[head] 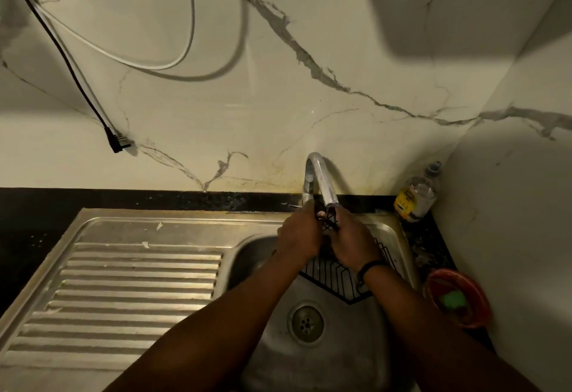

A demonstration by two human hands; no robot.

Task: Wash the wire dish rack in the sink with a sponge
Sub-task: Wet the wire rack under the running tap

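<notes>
A: What's nearest on my feed?

B: Both forearms, reaching out over the sink (337, 357). My left hand (299, 233) and right hand (351, 241) meet under the tap (322, 179).

A: Fingers?

B: Curled round the raised end of the black wire dish rack (335, 281); its other end sits in the basin's right side.

A: Sponge?

B: Green, in the red bowl (473, 291) on the worktop, well apart.

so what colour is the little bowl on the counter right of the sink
Red-orange, holding something green; the bowl shows best in the head view, the only one.
</notes>
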